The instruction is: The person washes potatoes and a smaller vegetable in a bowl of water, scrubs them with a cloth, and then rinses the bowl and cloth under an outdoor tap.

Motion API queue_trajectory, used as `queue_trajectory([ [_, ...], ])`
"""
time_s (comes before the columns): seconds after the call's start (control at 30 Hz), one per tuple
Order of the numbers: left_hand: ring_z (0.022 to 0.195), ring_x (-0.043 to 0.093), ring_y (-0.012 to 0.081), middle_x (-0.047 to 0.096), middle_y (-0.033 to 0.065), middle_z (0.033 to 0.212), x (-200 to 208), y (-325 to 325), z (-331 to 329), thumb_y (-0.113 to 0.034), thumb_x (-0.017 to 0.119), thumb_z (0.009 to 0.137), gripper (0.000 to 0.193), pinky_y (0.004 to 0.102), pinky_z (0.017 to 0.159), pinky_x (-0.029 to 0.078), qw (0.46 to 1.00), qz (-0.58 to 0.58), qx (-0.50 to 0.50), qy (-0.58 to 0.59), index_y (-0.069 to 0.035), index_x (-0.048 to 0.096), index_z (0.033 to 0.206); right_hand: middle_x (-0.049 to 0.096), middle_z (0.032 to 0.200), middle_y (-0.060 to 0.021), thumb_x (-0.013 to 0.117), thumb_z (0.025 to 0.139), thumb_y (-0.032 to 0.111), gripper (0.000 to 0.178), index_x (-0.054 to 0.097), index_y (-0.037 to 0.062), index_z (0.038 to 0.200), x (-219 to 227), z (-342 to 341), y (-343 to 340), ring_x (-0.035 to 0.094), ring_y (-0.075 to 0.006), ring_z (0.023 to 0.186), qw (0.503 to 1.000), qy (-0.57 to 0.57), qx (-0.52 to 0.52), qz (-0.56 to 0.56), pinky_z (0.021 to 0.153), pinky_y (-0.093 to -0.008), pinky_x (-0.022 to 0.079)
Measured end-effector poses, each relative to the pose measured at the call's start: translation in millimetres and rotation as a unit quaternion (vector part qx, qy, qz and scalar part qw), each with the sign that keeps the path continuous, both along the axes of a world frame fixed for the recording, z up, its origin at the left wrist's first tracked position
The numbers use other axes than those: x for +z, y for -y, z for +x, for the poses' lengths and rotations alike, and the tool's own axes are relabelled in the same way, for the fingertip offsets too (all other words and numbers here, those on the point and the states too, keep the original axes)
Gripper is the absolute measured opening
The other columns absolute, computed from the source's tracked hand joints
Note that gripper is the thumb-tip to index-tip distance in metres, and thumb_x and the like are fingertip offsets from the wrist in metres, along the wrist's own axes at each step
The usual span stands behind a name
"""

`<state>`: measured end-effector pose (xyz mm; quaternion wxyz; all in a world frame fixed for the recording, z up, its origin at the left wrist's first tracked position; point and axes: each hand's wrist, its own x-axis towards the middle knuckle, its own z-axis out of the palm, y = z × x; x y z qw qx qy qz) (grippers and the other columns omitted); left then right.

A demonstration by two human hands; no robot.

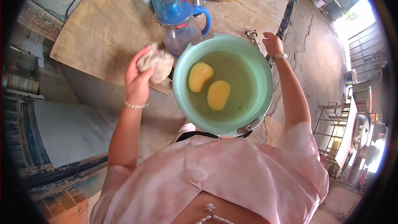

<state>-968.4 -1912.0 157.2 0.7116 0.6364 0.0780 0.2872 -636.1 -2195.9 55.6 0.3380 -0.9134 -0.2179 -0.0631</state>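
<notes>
Two potatoes [219,95] look peeled already, sitting in green pot's [263,74] water [240,68]; none unpeeled visible. Left hand [139,79], pot's nine o'clock, grips crumpled cloth [156,63]; right hand [272,45], one o'clock, half-curled — contents unclear.

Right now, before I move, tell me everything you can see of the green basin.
The green basin is round, open-topped and pale mint; its material is unclear. Grey brackets sit on opposite sides of its rim. It stands upright, holding cloudy water and two smooth yellow pieces, seemingly peeled potatoes. It's in front of you, on the near side of the clear jug; whether they touch, I can't tell. Its underside is hidden.
</notes>
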Motion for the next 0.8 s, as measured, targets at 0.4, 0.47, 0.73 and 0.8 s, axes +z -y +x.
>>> queue_trajectory([
  [0.4, 0.096, 0.052, 0.0278, 0.052, 0.0158, 0.106, -66.0, 64.3, 256.4, -0.006, 0.051, 0.071, 0.045, 0.0309, 0.084, 0.04, 0.916, 0.393, -0.072, 0.025, -0.007, 0.044, 0.115, 0.033, 0.123, -0.0185, 0.068, 0.06, 0.033, 0.072, 0.035, 0.0155, 0.122, 41.3, -184.0, -58.2, 0.04, -0.034, 0.108, 0.787, 0.031, 0.49, -0.374, 0.091, -0.0447, 0.031],
  [0.47, 0.101, 0.048, 0.0329, 0.049, 0.0183, 0.109, -69.8, 67.9, 279.2, -0.02, 0.053, 0.073, 0.046, 0.0337, 0.086, 0.039, 0.848, 0.473, -0.103, -0.215, -0.006, 0.043, 0.116, 0.036, 0.121, -0.0175, 0.069, 0.06, 0.031, 0.068, 0.037, 0.0142, 0.118, 31.3, -183.0, -56.3, 0.041, -0.0328, 0.108, 0.802, 0.02, 0.48, -0.355, 0.088, -0.0436, 0.035],
  [0.73, 0.091, 0.052, 0.0315, 0.048, 0.018, 0.109, -24.9, 88.3, 214.1, -0.025, 0.057, 0.072, 0.036, 0.0394, 0.074, 0.044, 0.797, 0.578, -0.095, -0.146, -0.006, 0.051, 0.103, 0.053, 0.1, -0.0194, 0.062, 0.065, 0.048, 0.069, 0.037, 0.0099, 0.117, 18.7, -176.2, -59.4, 0.053, -0.0323, 0.092, 0.814, -0.22, 0.409, -0.349, 0.079, -0.0415, 0.042],
  [0.8, 0.098, 0.048, 0.0329, 0.044, 0.0169, 0.116, -33.9, 93.0, 160.1, -0.021, 0.056, 0.072, 0.037, 0.0395, 0.079, 0.042, 0.766, 0.567, -0.206, -0.22, -0.007, 0.05, 0.106, 0.057, 0.091, -0.0203, 0.055, 0.066, 0.055, 0.072, 0.038, 0.008, 0.117, -5.8, -152.0, -69.1, 0.053, -0.0331, 0.092, 0.818, -0.247, 0.427, -0.296, 0.081, -0.0413, 0.041],
])
